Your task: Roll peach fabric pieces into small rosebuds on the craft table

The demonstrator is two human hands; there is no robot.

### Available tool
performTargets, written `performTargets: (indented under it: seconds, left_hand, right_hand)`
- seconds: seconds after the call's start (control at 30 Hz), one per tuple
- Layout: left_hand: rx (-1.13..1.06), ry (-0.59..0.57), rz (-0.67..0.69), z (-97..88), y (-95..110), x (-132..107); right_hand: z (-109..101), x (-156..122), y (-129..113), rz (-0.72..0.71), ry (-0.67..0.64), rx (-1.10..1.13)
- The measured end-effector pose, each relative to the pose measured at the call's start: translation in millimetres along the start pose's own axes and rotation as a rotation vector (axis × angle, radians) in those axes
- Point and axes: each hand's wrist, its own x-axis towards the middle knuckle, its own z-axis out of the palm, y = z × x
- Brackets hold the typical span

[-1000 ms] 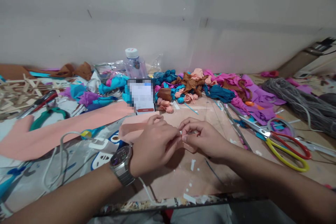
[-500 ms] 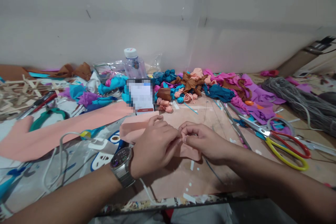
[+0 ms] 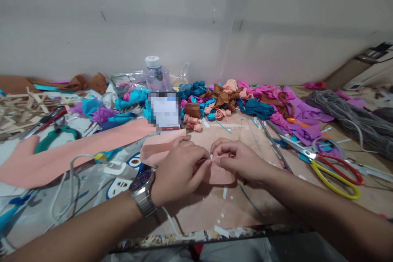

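Observation:
A peach crepe paper strip (image 3: 219, 175) is pinched between my two hands above the table. My left hand (image 3: 182, 170), with a watch (image 3: 143, 182) on its wrist, closes thumb and forefinger on the strip's edge. Fingertips almost meeting it, my right hand (image 3: 238, 159) pinches the same edge from the other side. Part of the paper (image 3: 158, 147) runs behind my left hand, so its middle is hidden. Just beyond lie small rolled peach paper roses (image 3: 193, 123). A phone (image 3: 166, 111) stands upright behind my left hand.
Crumpled coloured paper flowers (image 3: 225, 96) line the wall, beside a bottle (image 3: 158, 74). Red-and-yellow scissors (image 3: 336, 174) and grey cord (image 3: 356, 116) lie at right. A long peach paper strip (image 3: 76, 155), green pliers (image 3: 57, 139) and a power strip (image 3: 121, 186) with a cable are at left.
Both hands stay almost in place. The fingertips have shifted slightly on the paper's edge, and the paper below them has turned a little.

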Motion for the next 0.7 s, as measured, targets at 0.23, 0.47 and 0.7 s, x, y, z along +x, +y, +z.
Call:
performTargets:
  seconds: [0.23, 0.47, 0.7]
  left_hand:
    - [0.0, -0.014, 0.005, 0.6, -0.4, -0.4]
    - [-0.012, -0.021, 0.006, -0.4, 1.1, -0.8]
    - [-0.031, 0.023, 0.016, -2.9, 0.4, -0.3]
  right_hand:
    - [3.8, -1.8, -2.9, -0.002, 0.003, -0.046]
    - [3.2, -4.4, -5.6, -0.071, -0.056, -0.087]
    - [2.1, -4.7, -8.5, -0.038, -0.016, -0.058]
